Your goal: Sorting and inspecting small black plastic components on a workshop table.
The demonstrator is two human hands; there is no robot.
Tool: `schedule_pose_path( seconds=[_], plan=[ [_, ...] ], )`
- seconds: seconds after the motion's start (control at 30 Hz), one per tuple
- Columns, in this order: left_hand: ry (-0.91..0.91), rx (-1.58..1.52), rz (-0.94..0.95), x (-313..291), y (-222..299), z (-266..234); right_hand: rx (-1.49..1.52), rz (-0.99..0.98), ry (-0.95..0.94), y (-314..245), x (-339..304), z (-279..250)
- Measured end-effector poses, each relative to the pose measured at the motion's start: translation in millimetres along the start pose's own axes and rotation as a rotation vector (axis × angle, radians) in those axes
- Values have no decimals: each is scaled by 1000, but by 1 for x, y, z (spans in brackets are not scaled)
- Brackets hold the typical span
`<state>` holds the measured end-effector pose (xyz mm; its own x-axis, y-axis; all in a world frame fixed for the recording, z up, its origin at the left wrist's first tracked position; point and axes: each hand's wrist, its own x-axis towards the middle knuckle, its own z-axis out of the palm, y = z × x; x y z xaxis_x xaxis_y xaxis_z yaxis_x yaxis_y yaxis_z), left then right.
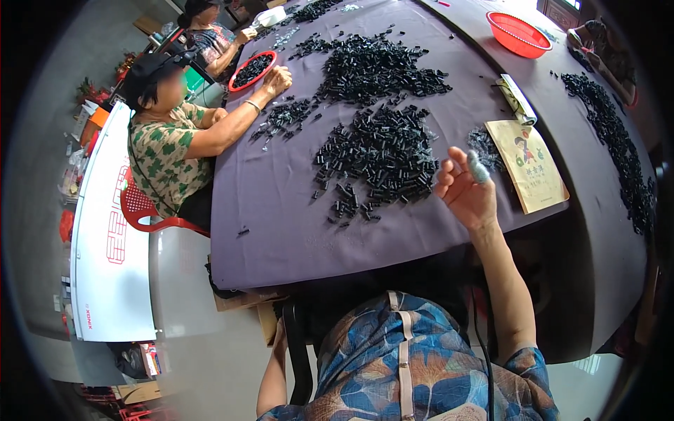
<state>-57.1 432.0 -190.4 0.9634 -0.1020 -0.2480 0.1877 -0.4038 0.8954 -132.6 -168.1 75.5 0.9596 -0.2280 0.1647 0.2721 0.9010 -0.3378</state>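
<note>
Right hand (469,189) raised, fingers spread (grip loose); left hand hidden.

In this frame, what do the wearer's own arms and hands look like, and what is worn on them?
The right hand is bare except for a pale grey-blue cot on one fingertip. The forearm is uncovered up to a short sleeve of a blue and brown leaf-patterned top. The left hand is out of view; only its bare upper arm shows.

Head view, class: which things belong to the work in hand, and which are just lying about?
In use:
right hand, raised, with a wrapped fingertip
pile of small black parts
purple tablecloth

Lying about:
yellow illustrated booklet
red basket
rolled paper
</note>
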Motion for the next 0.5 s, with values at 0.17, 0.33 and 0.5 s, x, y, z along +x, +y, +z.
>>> schedule_pose_path(
  seconds=[0.17, 0.33, 0.5],
  plan=[
    [-36, 7, 175, 2, -4, 11, -406, 53, 60, 15, -1, -3],
    [-58, -2, 344, 6, -15, 35, -497, 169, 78, 24, -3, 2],
    [-92, -8, 510, 10, -19, 53, -494, 169, 114, 23, -3, -6]
  ],
)
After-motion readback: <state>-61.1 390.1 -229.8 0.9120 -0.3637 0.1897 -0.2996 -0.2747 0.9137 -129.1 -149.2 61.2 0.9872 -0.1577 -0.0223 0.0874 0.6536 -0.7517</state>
